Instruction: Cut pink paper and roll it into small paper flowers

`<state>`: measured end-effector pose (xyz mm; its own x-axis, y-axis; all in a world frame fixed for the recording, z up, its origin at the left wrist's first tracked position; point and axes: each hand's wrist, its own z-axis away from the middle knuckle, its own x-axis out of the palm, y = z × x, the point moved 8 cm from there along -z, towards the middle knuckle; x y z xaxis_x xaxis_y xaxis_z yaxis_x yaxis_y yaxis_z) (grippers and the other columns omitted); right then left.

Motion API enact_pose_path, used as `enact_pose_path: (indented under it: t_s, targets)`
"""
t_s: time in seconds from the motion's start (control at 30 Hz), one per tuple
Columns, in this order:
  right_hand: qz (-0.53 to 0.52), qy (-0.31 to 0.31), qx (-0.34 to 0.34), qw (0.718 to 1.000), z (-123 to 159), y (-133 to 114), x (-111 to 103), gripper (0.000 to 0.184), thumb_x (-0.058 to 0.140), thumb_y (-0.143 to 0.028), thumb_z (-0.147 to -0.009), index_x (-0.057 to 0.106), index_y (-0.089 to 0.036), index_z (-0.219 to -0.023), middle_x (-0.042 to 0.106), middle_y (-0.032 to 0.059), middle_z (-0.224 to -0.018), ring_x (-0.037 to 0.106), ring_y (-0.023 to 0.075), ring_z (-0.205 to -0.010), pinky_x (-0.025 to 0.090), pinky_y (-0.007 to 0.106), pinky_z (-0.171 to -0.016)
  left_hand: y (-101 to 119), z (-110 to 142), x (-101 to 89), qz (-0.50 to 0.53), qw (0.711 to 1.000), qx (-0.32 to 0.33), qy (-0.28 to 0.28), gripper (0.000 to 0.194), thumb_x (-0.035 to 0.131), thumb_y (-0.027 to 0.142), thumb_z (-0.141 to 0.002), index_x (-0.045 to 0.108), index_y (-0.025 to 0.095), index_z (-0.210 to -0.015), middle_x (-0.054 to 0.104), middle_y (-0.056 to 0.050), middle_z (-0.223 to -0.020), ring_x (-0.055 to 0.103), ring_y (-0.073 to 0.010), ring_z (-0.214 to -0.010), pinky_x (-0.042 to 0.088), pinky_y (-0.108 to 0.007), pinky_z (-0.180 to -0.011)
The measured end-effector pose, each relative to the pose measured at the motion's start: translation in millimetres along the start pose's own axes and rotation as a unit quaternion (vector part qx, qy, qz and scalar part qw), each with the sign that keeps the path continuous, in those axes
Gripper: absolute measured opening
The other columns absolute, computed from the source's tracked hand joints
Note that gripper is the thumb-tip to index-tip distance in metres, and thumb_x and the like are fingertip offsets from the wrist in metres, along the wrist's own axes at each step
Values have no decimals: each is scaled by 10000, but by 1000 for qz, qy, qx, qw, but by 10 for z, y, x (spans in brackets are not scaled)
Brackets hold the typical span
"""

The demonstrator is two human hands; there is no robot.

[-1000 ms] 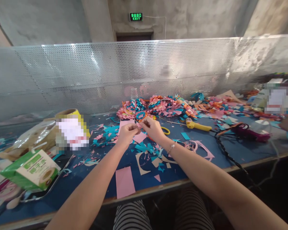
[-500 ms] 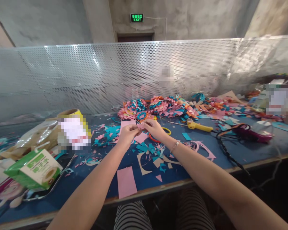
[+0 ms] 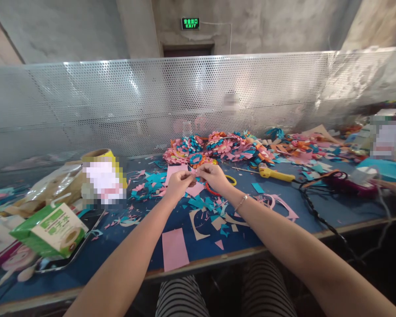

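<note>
Between my fingertips is a small pink paper piece (image 3: 195, 171), mostly covered by the fingers. My left hand (image 3: 179, 185) pinches it from one side and my right hand (image 3: 213, 176) from the other, both held above the table. Just below them lies a larger pink paper piece (image 3: 195, 189). Scissors with red and yellow handles (image 3: 231, 180) lie partly behind my right wrist. A pink rectangle of paper (image 3: 175, 249) rests near the table's front edge.
Fringed paper flowers (image 3: 222, 146) pile up before a perforated metal screen (image 3: 198, 97). A yellow-handled glue gun (image 3: 276, 174) and black cable (image 3: 317, 211) lie to the right. Blue scraps (image 3: 199, 203) litter the middle. A green drink carton (image 3: 51, 231) stands left.
My hands stay close together at nearly the same spot, fingers shifted slightly. At the far right, a blue sheet and part of another person's hand have come into view.
</note>
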<state>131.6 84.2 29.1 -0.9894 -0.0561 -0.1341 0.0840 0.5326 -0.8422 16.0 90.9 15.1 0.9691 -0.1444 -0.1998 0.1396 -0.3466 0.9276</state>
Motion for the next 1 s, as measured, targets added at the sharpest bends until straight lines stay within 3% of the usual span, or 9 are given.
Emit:
enact_pose_path:
  t_s: [0.3,0.63,1.0]
  targets:
    - [-98,2,58,993,-5,56,-4,161,582,-302,-625,529,-152,-594,481,-36,-453,460,84,-430,350,220,-451,183,42,35,-89,993,69,-21,207,517,340,-716,573,165,-622,606,-17,-572,572,-140,-559,460,-265,-574]
    - [-75,-28,57,995,-36,109,48,232,585,-372,-642,545,-145,-622,523,-22,-517,493,80,-482,403,220,-503,13,9,-23,-9,1000,-5,23,170,543,298,-670,547,166,-565,579,2,-521,536,-116,-498,445,-250,-531]
    - [-42,-40,40,998,-26,83,61,257,571,-395,-669,562,-138,-659,540,-11,-543,506,83,-502,422,225,-527,113,42,-21,-29,999,19,20,234,558,373,-680,529,168,-569,574,-10,-527,534,-126,-518,426,-256,-543]
